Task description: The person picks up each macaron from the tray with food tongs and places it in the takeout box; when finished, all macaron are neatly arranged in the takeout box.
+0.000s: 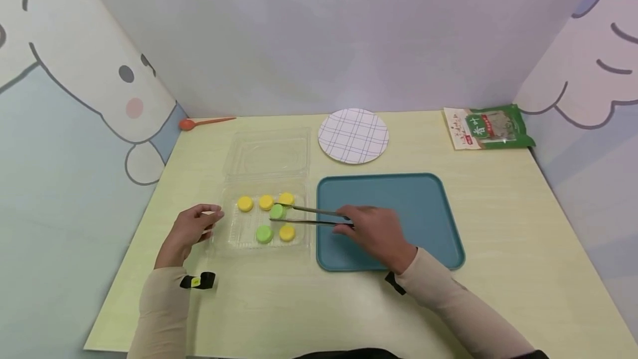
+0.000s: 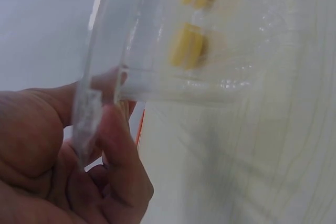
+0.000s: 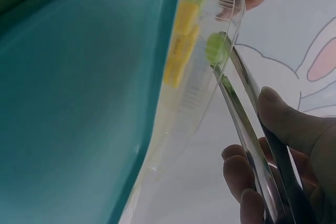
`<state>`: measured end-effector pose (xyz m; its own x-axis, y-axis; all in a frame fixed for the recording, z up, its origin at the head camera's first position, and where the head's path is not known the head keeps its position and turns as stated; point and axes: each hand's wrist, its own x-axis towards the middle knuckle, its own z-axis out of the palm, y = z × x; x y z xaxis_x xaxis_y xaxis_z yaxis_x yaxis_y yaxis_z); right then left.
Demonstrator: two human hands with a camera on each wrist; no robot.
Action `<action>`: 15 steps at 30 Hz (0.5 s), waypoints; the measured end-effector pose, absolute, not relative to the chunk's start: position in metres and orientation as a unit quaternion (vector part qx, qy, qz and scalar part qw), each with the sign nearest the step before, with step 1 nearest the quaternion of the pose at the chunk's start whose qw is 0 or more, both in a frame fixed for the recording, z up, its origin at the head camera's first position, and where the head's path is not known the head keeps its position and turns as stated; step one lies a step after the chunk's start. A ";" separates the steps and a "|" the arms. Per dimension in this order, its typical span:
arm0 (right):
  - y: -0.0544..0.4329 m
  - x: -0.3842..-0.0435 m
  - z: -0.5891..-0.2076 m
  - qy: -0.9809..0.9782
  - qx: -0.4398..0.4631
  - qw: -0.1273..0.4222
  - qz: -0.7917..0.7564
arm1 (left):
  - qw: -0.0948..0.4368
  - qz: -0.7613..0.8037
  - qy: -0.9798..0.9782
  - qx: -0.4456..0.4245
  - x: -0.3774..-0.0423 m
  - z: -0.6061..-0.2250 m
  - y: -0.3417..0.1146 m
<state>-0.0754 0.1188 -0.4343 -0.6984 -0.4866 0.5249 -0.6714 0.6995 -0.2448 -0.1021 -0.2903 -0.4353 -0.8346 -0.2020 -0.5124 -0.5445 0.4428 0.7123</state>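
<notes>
My left hand (image 1: pixel 191 231) pinches the left rim of a clear plastic clamshell box (image 1: pixel 241 232), whose lid (image 1: pixel 269 154) lies folded back behind it. In the left wrist view the rim passes between thumb and fingers. My right hand (image 1: pixel 376 234) holds metal tongs (image 1: pixel 309 221) that reach leftward over the box. Between the tong tips is a green macaron (image 1: pixel 277 211), which the right wrist view shows near the box's wall. Another green macaron (image 1: pixel 264 234) sits in the front of the box. Several yellow macarons (image 1: pixel 245 204) are also inside, most in the back row.
A blue tray (image 1: pixel 423 204) lies right of the box, under my right hand and the tongs. Behind it is a round checked plate (image 1: pixel 353 136). A green and white food packet (image 1: pixel 490 127) lies at the back right, a red spoon (image 1: pixel 188 124) at the back left.
</notes>
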 end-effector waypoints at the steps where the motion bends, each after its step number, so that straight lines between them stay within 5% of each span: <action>1: 0.116 -0.076 -0.434 -0.895 0.326 0.215 0.215 | 0.179 0.479 0.830 -0.224 -0.102 -0.435 -0.290; 15: 0.078 -0.084 -0.431 -0.891 0.356 0.186 0.213 | 0.180 0.487 0.827 -0.214 -0.101 -0.432 -0.291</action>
